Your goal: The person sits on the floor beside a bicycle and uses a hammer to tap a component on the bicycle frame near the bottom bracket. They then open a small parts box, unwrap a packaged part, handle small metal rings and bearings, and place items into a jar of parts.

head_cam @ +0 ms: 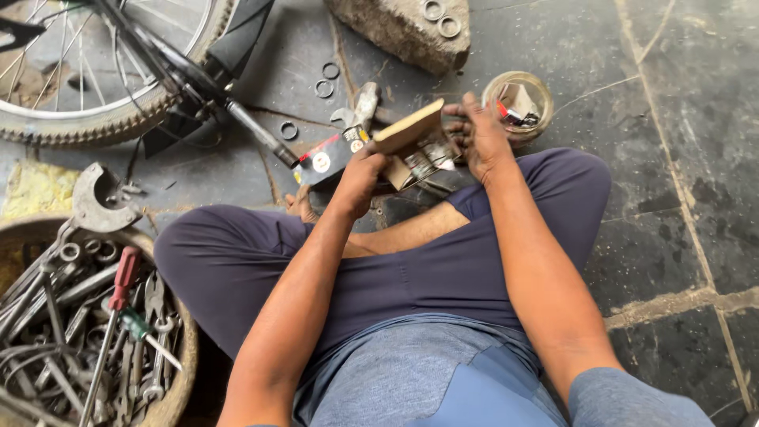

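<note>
I sit cross-legged on a dark stone floor. My left hand (360, 175) grips a small cardboard box (411, 138) with an open brown flap, held just above my knees. My right hand (477, 133) is at the box's right end, its fingers curled at the opening where shiny metal parts (427, 164) show. A black carton with a red stripe (332, 154) lies right behind the left hand. I cannot tell what the right fingers pinch.
A bicycle wheel (103, 119) and frame tube (237, 39) lie at the top left. A round basket (178, 375) of wrenches and screwdrivers sits at the lower left. Washers (324, 87) lie near a stone block (403, 32). A small jar (519, 103) stands beyond the right hand.
</note>
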Tool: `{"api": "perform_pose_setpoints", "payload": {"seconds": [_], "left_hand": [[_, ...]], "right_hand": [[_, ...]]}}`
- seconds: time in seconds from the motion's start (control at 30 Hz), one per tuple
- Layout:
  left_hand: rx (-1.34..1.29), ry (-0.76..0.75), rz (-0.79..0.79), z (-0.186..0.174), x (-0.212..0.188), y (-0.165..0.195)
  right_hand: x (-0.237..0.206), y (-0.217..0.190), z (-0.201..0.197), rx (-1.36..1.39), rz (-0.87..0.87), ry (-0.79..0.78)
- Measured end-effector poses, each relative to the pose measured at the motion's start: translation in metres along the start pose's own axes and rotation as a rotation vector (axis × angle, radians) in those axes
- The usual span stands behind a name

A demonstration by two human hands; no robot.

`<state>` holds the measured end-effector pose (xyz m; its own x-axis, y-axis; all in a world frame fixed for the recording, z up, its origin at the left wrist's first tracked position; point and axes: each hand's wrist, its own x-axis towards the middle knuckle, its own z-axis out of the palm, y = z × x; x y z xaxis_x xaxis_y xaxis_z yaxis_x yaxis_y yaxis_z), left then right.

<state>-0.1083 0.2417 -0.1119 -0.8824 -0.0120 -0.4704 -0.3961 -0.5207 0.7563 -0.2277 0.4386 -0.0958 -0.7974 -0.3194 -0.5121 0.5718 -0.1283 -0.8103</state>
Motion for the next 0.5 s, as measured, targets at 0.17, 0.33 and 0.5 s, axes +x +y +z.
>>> {"api": "perform_pose_setpoints", "payload": {"seconds": [0.17, 0.33, 0.5], "left_hand": [[0.003, -0.036, 0.115, -0.003, 0.007, -0.003], [-0.271, -0.121, 0.154, -0.011, 0.02, -0.002], [-0.281, -0.171, 0.262, -0.008, 0.014, -0.003]], "right_hand": [[-0.009, 0.004, -0.002, 0.165, -0.058, -0.327], [-0.01, 0.011, 0.001, 0.112, -0.297, -0.427], [-0.016, 0.006, 0.011, 0.287, -0.195, -0.33]]}}
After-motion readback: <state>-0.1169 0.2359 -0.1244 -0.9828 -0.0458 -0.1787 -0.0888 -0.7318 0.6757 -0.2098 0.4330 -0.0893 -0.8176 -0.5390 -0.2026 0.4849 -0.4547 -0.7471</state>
